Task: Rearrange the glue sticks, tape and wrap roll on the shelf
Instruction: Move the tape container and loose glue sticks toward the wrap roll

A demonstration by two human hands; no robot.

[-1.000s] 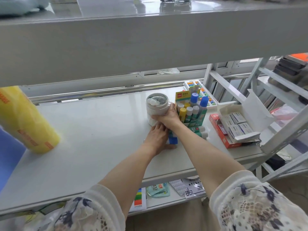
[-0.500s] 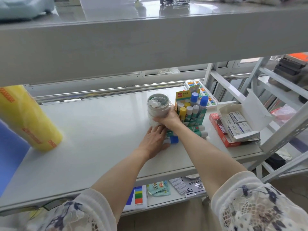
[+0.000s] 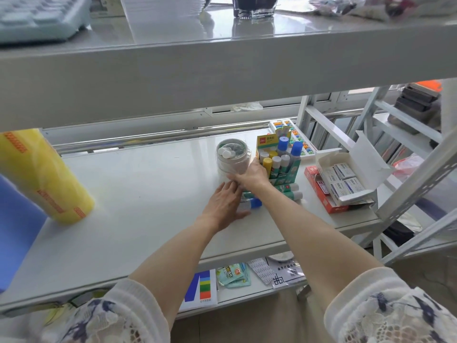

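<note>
Right hand (image 3: pixel 251 175) grip wrapped on stacked white tape rolls (image 3: pixel 232 160), left hand (image 3: pixel 226 204) spread flat over loose blue-capped glue stick (image 3: pixel 251 203); probably mid-tidying, gathering sticks into green display box (image 3: pixel 284 169) next.

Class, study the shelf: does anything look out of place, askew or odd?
Yes. Several glue sticks lie on their sides in front of the display box, where the others stand upright. Small white caps sit inside the tape stack's core. The yellow wrap roll stands far left, apart from everything else.
</note>
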